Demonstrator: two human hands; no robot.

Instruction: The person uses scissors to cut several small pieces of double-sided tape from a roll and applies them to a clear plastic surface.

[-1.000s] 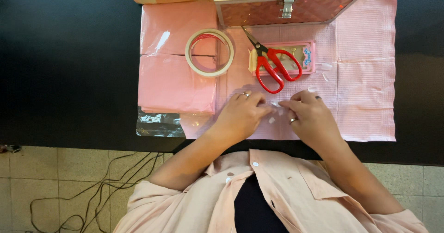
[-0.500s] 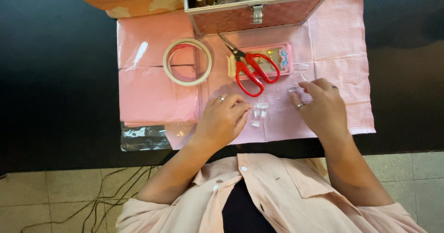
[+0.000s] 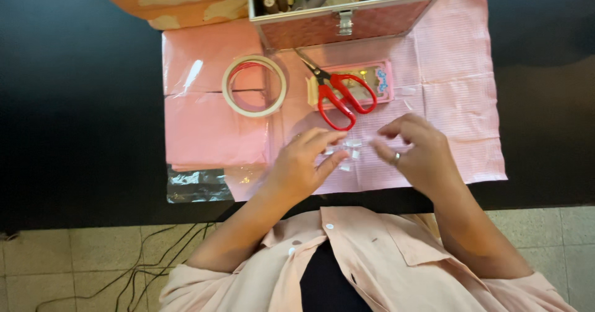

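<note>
Between my hands I see a few small clear plastic pieces (image 3: 351, 149), glossy and see-through, lying flat on the pale pink checked cloth (image 3: 458, 107) just below the red-handled scissors (image 3: 338, 92). They cluster close together, some touching; their exact shape is too small to tell. My left hand (image 3: 304, 163) rests its fingertips against them, and my right hand (image 3: 415, 151) hovers just beside.

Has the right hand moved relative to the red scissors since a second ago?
Yes. The right hand has drawn rightward, apart from the left hand, now below-right of the red scissors.
</note>
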